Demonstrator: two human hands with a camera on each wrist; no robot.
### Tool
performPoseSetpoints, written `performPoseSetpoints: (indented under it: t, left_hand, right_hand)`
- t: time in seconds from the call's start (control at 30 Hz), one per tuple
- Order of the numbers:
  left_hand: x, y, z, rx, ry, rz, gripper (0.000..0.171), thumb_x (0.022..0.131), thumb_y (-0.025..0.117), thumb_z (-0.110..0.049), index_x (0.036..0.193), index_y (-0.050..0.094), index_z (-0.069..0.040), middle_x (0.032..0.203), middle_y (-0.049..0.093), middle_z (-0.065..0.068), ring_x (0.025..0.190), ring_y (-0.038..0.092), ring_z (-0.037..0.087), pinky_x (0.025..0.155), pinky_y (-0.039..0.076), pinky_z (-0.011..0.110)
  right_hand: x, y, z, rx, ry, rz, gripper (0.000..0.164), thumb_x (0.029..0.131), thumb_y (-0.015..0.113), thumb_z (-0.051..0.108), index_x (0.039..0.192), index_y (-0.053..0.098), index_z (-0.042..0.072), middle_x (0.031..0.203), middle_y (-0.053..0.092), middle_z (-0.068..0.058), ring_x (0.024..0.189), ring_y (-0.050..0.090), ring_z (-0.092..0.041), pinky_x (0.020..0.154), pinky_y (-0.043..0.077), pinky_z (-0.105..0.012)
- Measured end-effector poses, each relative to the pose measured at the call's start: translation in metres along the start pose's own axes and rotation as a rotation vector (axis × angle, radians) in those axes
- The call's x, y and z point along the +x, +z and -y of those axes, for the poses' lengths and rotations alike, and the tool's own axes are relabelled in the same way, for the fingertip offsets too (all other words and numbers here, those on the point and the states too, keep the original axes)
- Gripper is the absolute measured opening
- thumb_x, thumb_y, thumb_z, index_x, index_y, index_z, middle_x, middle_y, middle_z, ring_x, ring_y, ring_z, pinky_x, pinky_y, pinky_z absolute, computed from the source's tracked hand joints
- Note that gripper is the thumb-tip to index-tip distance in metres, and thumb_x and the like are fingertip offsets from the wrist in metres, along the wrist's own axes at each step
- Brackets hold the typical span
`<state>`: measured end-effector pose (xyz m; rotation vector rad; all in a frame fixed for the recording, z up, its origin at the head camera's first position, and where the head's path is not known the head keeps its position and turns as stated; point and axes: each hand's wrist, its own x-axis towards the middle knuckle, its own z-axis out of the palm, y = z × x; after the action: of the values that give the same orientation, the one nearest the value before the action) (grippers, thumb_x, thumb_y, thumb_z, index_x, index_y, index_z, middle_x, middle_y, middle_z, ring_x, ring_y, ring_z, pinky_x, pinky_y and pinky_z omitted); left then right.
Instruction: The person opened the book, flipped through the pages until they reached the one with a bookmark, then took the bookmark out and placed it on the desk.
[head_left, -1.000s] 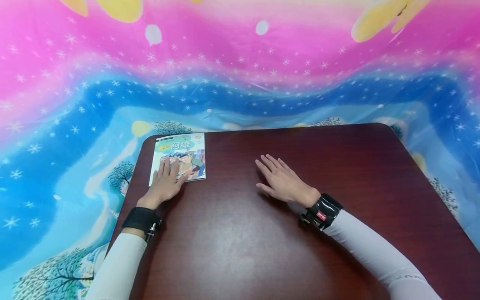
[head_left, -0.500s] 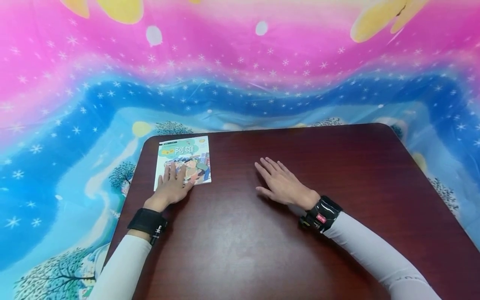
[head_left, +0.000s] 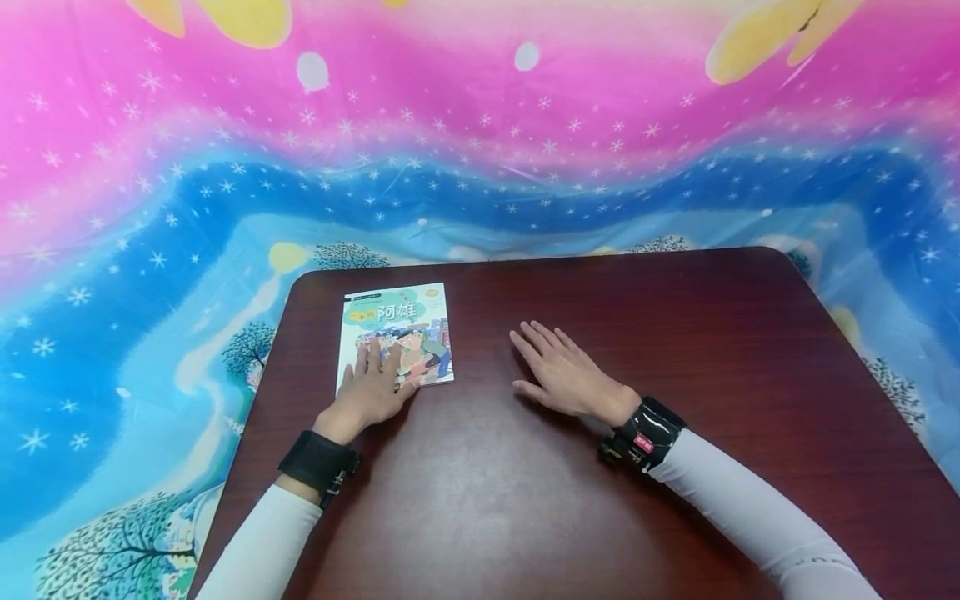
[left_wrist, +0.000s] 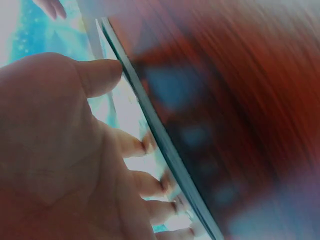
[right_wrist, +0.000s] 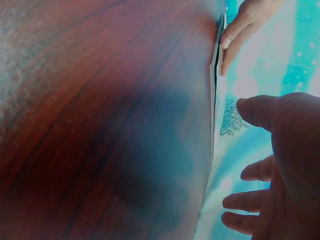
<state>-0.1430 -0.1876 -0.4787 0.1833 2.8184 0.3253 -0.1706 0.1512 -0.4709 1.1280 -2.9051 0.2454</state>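
In the head view, my left hand (head_left: 369, 393) lies flat over the lower part of the book (head_left: 397, 312), its fingers (head_left: 391, 365) spread and relaxed, gripping nothing. The book sits on the table (head_left: 480, 492), left of the frame's centre. It has slid rightward and a little down the frame over the last second, with my left hand travelling along, so I judge that I am sliding it across the wood by touch alone. My right hand (head_left: 567, 373) has barely moved; it is right of centre, fingers extended and holding nothing, and the gap between it and the book has narrowed. My left fingers hide part of the cover picture, and the small print is too fine to read.

In the left wrist view, the book runs edge-on from upper left to bottom centre, my thumb tip by its edge; blur keeps me from telling how hard I press.

In the right wrist view, the book stands edge-on at upper right, my left hand at its top. My right hand is cut off at the right border, and I cannot tell whether it touches the table.
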Motion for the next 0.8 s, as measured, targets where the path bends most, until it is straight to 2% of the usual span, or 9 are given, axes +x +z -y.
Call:
performPoseSetpoints:
  t: [0.27,0.4,0.57,0.8]
  left_hand:
    - [-0.002,0.01,-0.031,0.004,-0.009,0.013,0.081,0.097,0.04,-0.056,0.159,0.017,-0.008,0.162,0.001,0.027,0.148,0.001,0.044,0.115,0.012,0.063]
    - [-0.002,0.013,-0.047,-0.002,-0.02,-0.01,0.081,0.097,0.04,-0.057,0.159,0.018,-0.01,0.162,0.003,0.027,0.148,0.003,0.044,0.115,0.014,0.063]
    - [0.002,0.017,-0.064,0.017,-0.001,-0.021,0.08,0.097,0.04,-0.057,0.159,0.019,-0.011,0.162,0.005,0.026,0.148,0.005,0.043,0.115,0.015,0.062]
    - [0.011,0.021,-0.088,0.045,-0.009,-0.022,0.08,0.096,0.04,-0.06,0.159,0.02,-0.015,0.163,0.006,0.023,0.149,0.005,0.04,0.116,0.015,0.06]
  right_hand:
    - [-0.003,0.006,-0.005,-0.009,0.023,0.016,0.08,0.096,0.046,0.057,0.156,0.028,0.007,0.16,0.028,-0.02,0.147,0.022,-0.034,0.115,0.023,-0.056]
    - [-0.005,0.006,-0.007,0.007,0.029,0.017,0.08,0.096,0.046,0.056,0.156,0.027,0.008,0.16,0.028,-0.02,0.148,0.022,-0.034,0.116,0.022,-0.056]
    - [-0.007,0.005,-0.008,0.023,0.041,0.029,0.081,0.095,0.047,0.056,0.156,0.028,0.008,0.16,0.027,-0.02,0.148,0.021,-0.034,0.117,0.02,-0.055]
    - [-0.006,0.008,-0.011,0.034,0.049,0.045,0.08,0.096,0.046,0.056,0.157,0.027,0.008,0.161,0.025,-0.02,0.148,0.019,-0.033,0.117,0.019,-0.055]
